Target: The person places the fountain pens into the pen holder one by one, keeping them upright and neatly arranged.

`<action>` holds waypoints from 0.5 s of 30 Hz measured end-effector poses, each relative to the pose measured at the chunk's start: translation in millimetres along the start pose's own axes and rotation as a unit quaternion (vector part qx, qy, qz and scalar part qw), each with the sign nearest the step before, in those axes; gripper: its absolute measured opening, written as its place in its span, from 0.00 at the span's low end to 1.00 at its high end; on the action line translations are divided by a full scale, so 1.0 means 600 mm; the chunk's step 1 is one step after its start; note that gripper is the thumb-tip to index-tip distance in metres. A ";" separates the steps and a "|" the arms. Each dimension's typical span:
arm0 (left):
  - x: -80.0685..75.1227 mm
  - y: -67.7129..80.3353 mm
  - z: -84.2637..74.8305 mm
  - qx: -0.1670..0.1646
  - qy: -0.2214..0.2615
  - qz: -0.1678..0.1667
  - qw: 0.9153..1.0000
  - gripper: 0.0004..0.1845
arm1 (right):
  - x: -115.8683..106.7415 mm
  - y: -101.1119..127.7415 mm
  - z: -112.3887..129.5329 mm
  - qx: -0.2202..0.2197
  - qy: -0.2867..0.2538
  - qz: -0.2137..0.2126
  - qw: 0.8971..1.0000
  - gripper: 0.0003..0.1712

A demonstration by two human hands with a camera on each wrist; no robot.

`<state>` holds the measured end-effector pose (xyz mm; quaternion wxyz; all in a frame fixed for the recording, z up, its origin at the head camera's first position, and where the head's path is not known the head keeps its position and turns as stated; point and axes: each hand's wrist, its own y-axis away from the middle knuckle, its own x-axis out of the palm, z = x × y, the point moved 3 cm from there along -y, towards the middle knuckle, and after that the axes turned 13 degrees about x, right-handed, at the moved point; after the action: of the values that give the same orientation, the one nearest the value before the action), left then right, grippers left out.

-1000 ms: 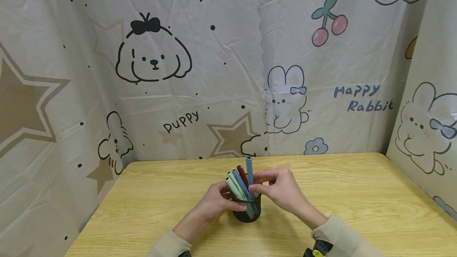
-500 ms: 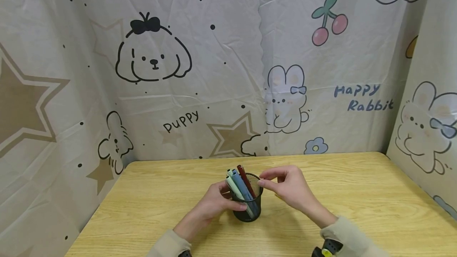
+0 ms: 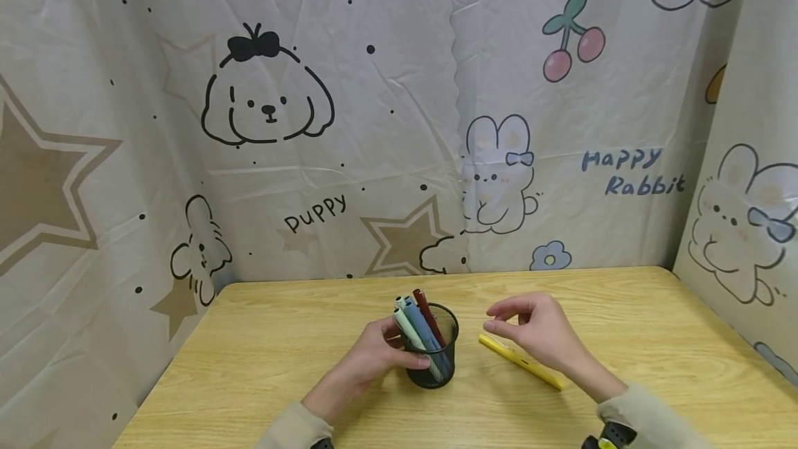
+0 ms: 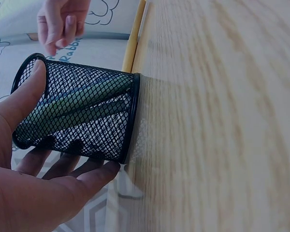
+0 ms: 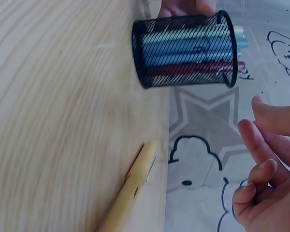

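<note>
A black mesh pen holder [image 3: 446,360] stands upright on the wooden table, and my left hand [image 3: 376,353] grips it from the left side. In the left wrist view the thumb [image 4: 31,92] lies against the mesh near the rim, the other fingers around the far side. Inside lean pale green pens [image 3: 408,330], blue pens [image 3: 424,324] and a dark red pen [image 3: 427,310]. To the right, my right hand [image 3: 541,330] hovers with nothing in it, thumb and forefinger apart. Just below that hand a yellow pen [image 3: 524,363] lies slantwise on the table, its clip visible.
The light wooden table [image 3: 280,338] ends at a back edge against a printed cloth curtain [image 3: 374,123], which also hangs on the left and right sides.
My right hand has released a blue pen, which dropped into the holder among the others. It has moved right from the rim, and the yellow pen now shows. My left hand keeps its grip.
</note>
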<state>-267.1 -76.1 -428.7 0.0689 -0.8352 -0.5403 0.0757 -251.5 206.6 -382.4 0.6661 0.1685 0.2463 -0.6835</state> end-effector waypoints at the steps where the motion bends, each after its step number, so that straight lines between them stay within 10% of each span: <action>1: 0.000 0.000 0.000 0.000 0.000 0.000 1.000 0.34 | -0.003 0.001 -0.004 0.005 0.006 0.000 1.000 0.07; 15: 0.001 0.000 0.000 0.006 0.006 0.000 1.000 0.34 | -0.031 0.007 -0.043 0.013 0.043 0.034 0.998 0.12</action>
<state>-267.0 -75.4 -428.8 0.0772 -0.8353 -0.5392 0.0745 -249.1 236.2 -393.6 0.6757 0.2148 0.2600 -0.6556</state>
